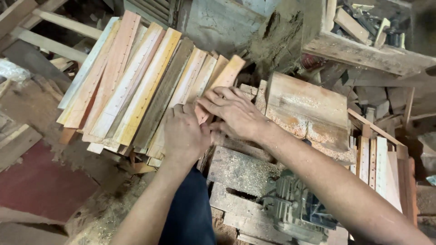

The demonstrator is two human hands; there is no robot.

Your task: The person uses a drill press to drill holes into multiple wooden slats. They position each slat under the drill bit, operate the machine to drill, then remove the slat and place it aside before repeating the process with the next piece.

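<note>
A: We look down at a fan of thin wooden slats [136,86], and both our hands are at its right end. What do they hold?

B: Our right hand [236,113] lies flat on the last slat [225,77], the pale orange one at the right edge of the fan. The fingers are stretched out and press on it; they are not closed around it. Our left hand [184,134] is just below and to the left of that slat. We see only its back and the fingers curl under, so we cannot tell if it grips the lower end of a slat or only rests there.

A: Why do the slats lie like this?

B: We think they overlap and lean on each other so that each long edge with its row of small holes stays visible and one piece can be taken alone.

A: And what is around the fan?

B: To its right is a block of wood [309,113] covered with sawdust. Below that, still right of the fan, we see a grey motor [295,213]. Further right more slats [381,168] stand side by side. Above and right of the fan is a wooden box [363,50] with scraps inside.
</note>
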